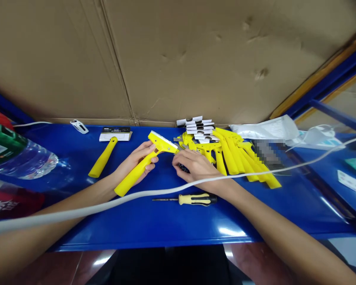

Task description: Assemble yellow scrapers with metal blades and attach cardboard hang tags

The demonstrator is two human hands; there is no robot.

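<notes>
A yellow scraper (133,175) with a wide head is in my left hand (142,160), its handle slanting down to the left. The fingers are closed around the neck below the head, where a metal strip and a screw show. My right hand (192,162) is closed on a dark-handled tool (183,168), mostly hidden by the fingers. Thin metal shows by the right end of the scraper's head, close to those fingertips. Below my right hand lies a screwdriver (195,199) with a yellow and black handle, its shaft pointing left.
Several yellow scrapers (231,156) lie heaped on the right, some with folded card sleeves (198,128). Another sleeved scraper (103,158) lies left. A bottle (26,158) stands at the left edge. A white cable (154,192) crosses in front of my arms. Cardboard (178,59) backs the blue shelf (136,229).
</notes>
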